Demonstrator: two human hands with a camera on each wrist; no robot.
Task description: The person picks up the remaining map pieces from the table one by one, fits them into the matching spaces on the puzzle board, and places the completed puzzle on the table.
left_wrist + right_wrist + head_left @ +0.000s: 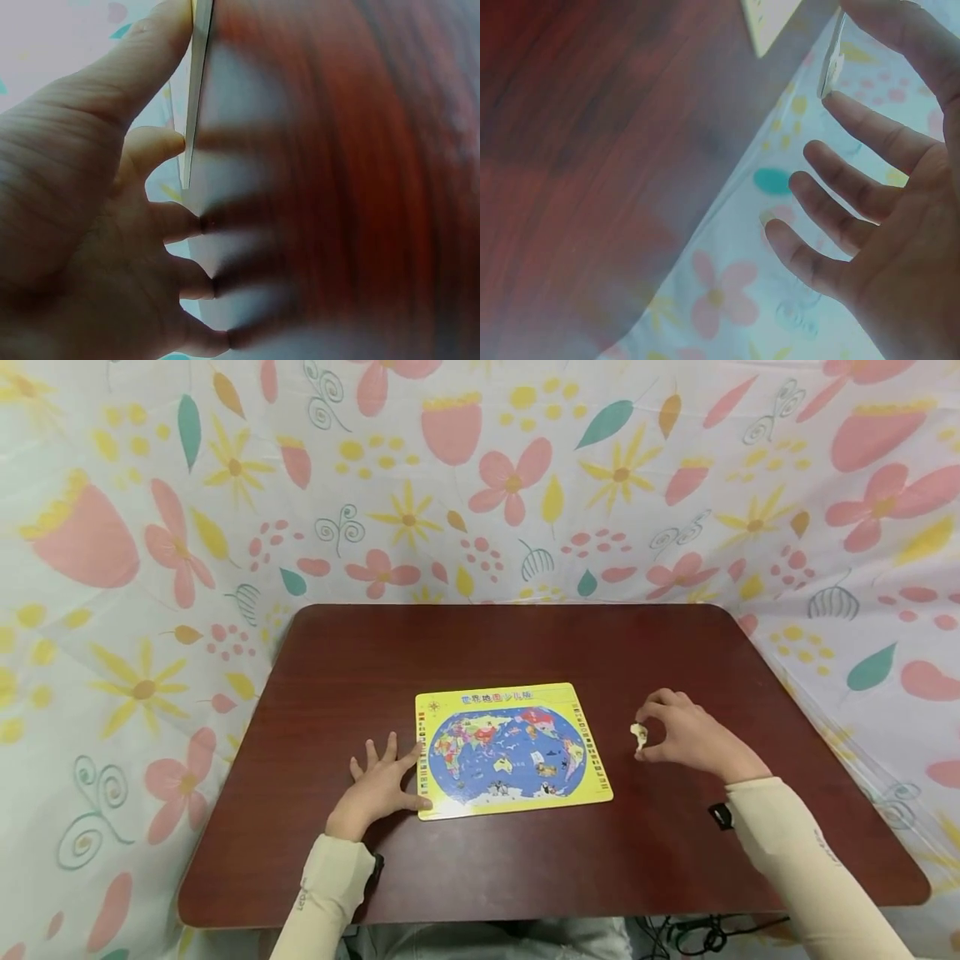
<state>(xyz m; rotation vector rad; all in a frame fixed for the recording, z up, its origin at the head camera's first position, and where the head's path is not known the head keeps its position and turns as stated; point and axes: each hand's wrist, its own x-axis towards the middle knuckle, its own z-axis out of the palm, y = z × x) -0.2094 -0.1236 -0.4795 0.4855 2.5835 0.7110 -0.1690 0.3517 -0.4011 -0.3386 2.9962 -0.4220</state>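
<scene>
A yellow-bordered world map puzzle board [517, 806] lies flat on the table, its blue oval map facing up. At its left edge my left hand [381, 789] rests with fingers spread, the thumb lying on the near left corner. In the left wrist view the thumb and index finger of the left hand [90, 172] touch the board's edge [196, 90], while the other fingertips meet the table. To the right of the board, my right hand [692, 735] pinches a small, thin, pale puzzle piece [639, 734] between thumb and index finger. The right wrist view shows this piece [831, 67] edge-on.
The dark red-brown table [480, 643] has rounded corners. Behind it and at both sides hangs a white flower-print cloth [480, 527]. Black cables [705, 935] lie below the table's near edge, right of the person's lap [487, 941].
</scene>
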